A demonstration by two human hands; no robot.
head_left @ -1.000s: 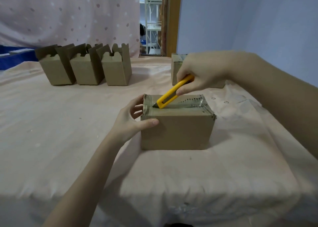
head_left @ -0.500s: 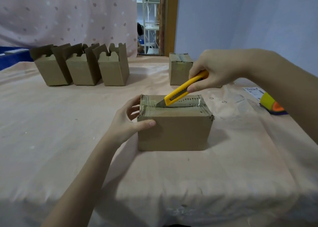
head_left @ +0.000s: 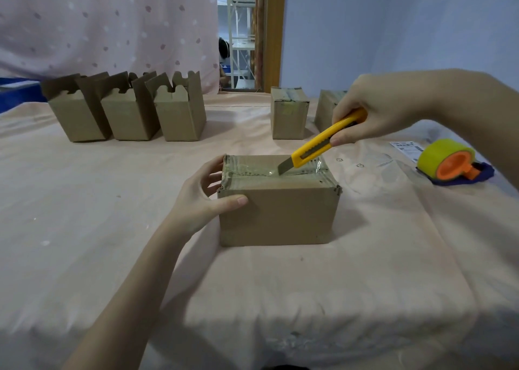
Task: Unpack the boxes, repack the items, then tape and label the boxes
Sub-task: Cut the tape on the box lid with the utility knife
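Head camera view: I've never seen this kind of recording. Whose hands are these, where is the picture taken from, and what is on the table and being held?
There is no machine here. A person wears a camera on the head, looking down at their own bare hands. The left hand grips the end of a taped cardboard box on the cloth-covered table. The right hand holds a yellow utility knife, its blade on the tape along the box top. Farther back stand three open boxes and two closed boxes. At right lie a tape dispenser and a printed label.
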